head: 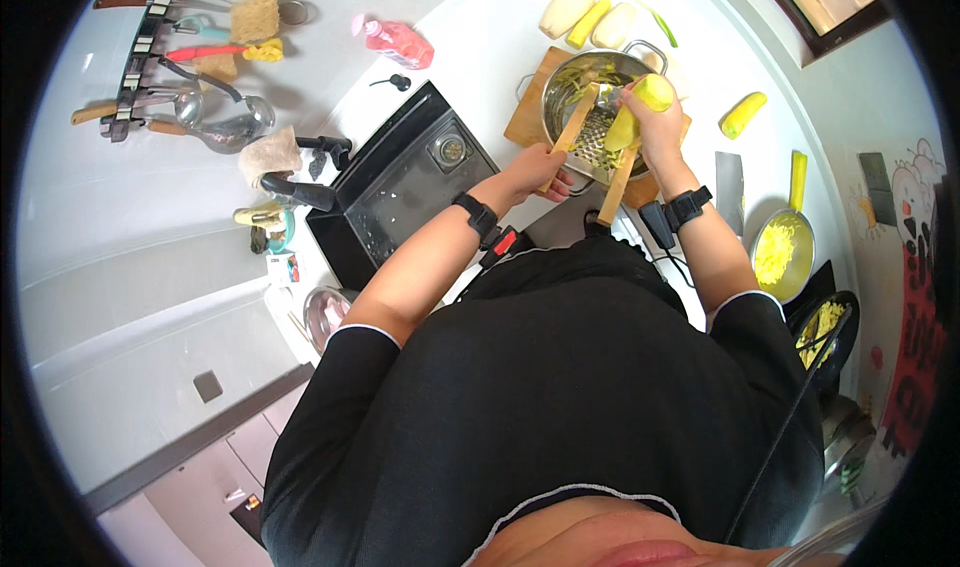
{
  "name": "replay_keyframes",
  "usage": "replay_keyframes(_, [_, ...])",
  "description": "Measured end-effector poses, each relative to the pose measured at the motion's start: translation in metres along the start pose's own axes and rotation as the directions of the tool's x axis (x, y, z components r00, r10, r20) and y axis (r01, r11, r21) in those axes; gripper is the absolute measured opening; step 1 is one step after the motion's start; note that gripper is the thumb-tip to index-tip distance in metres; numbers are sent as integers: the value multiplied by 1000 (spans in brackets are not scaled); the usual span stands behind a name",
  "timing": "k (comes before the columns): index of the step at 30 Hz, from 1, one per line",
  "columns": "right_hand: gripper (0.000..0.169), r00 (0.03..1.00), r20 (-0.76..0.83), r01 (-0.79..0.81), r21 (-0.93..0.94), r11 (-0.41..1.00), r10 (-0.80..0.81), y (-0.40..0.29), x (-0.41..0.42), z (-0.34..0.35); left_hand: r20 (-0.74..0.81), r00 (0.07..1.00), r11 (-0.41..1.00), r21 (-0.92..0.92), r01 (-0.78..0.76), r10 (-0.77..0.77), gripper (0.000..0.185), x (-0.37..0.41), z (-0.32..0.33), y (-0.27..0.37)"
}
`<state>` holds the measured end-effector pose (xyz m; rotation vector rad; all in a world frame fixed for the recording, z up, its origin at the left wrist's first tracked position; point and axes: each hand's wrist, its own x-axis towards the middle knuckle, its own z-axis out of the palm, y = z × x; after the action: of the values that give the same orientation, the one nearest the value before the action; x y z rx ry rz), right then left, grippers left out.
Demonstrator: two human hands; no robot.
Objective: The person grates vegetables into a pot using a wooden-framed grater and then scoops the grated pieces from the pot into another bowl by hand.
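My left hand (541, 171) grips one wooden rail of a grater (576, 122) near its lower end. The grater has a perforated metal plate between two wooden rails and lies slanted across a stainless steel pot (553, 86). My right hand (660, 128) holds yellow-green squash (621, 131) against the plate. A rounded pale yellow-green end (655, 92) shows above the fingers; whether it belongs to the same piece is unclear. Yellow-green shreds cling to the plate and lie in the pot. Beneath the pot is a wooden cutting board (534, 109).
A black sink (412, 192) is at left, with a pink soap bottle (401, 43) beyond it. Several pale and yellow vegetables (589, 23) lie behind the pot. To the right are a cleaver blade (729, 192), a bowl of yellow shreds (784, 255) and a dark wok (844, 342).
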<state>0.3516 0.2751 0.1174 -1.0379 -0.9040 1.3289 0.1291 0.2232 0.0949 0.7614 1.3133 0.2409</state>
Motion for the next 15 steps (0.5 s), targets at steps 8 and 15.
replay_keyframes(8, [28,961,-113,203,-339,918,-254,15,-7,5,-28,999,1000,16,18,-18,37,10,10,-8])
replay_keyframes(15, [29,993,-40,103,-184,978,-112,33,42,12,-43,995,996,33,87,-85,44,8,7,-2])
